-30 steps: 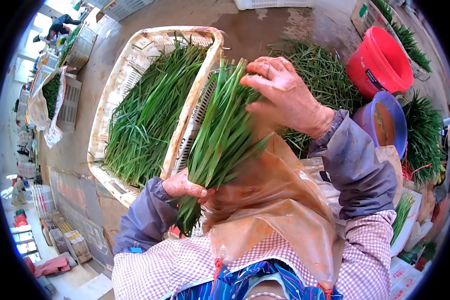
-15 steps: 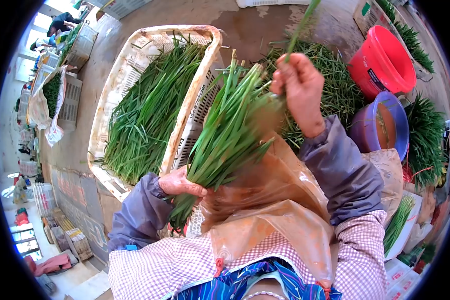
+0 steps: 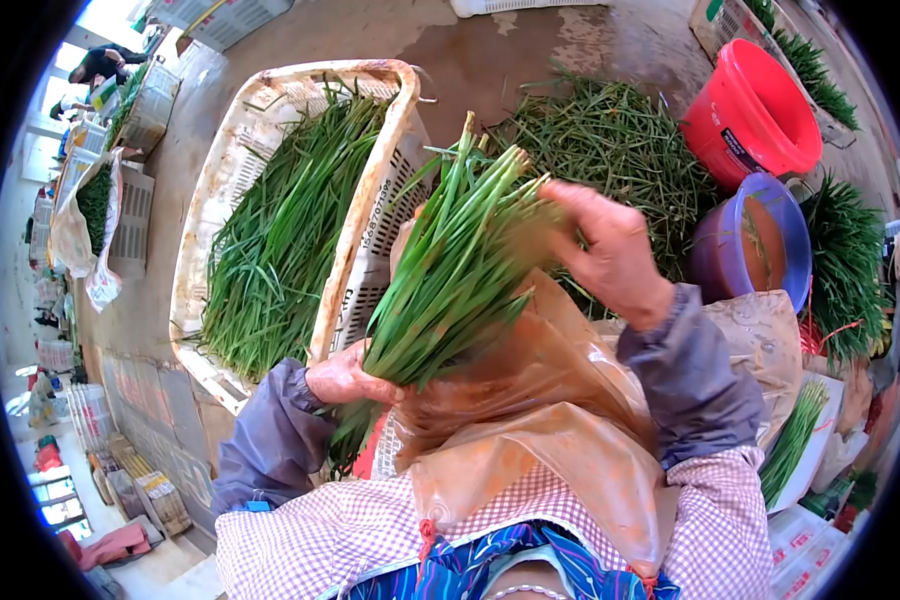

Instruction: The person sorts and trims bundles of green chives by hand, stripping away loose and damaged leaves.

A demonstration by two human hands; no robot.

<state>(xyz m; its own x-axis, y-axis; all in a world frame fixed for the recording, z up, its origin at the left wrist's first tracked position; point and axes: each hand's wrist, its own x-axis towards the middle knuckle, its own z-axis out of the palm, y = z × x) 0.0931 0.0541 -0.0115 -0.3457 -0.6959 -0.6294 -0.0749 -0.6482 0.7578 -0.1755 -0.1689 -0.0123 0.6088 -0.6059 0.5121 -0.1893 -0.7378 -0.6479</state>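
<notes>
My left hand grips the lower stems of a thick bunch of green chives, held tilted up and away from me over a brownish plastic apron. My right hand is at the right side of the bunch near its leaf tips, fingers curled against the leaves; motion blur hides whether it pinches any.
A white plastic crate filled with chives lies to the left. A loose chive pile lies on the wet floor ahead. A red bucket and a purple tub stand right, with more greens beyond. People work far left.
My right hand, raised half a second ago with a single pulled leaf, has come back down to the side of the bunch. The bunch has shifted slightly left.
</notes>
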